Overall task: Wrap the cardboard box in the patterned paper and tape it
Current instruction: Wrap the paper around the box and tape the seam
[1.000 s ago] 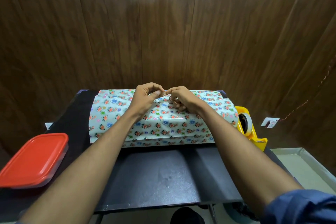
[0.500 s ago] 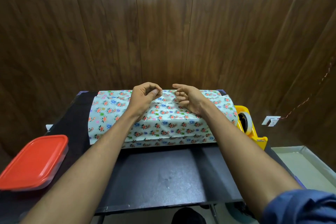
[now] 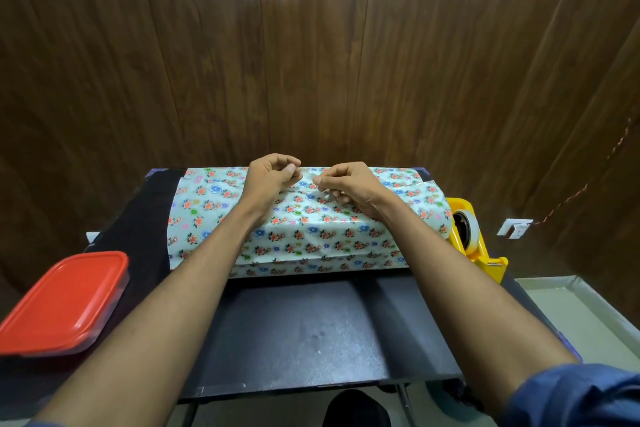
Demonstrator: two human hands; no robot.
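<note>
Package: your cardboard box is fully covered by the patterned paper [image 3: 311,229], so only the paper shows; it lies lengthwise across the far half of the black tabletop [image 3: 304,333], toward 12 o'clock from you.
Left hand: your left hand [image 3: 268,177] rests on top of the package near its far edge, wrist lying on the paper.
Left fingers: your fingers [image 3: 289,168] are curled in with the thumb tip against them; whether a bit of paper or tape sits between them is too small to tell.
Right hand: your right hand [image 3: 348,184] sits on top of the package just at 3 o'clock of the left one, the two hands close but apart.
Right fingers: curled downward, tips touching the paper where one edge overlaps the other; they seem to pinch at that edge, though I cannot tell for sure.
Seam: the overlap line runs left to right along the top, directly under both sets of fingertips.
Tape dispenser: a yellow tape dispenser [image 3: 474,239] with its roll stands at 3 o'clock of the package, just beside its right end.
Container: a clear container with a red lid [image 3: 65,302] sits at 8 o'clock, well apart from the package.
Sleeve: a blue sleeve [image 3: 575,395] shows at your right elbow.
</note>
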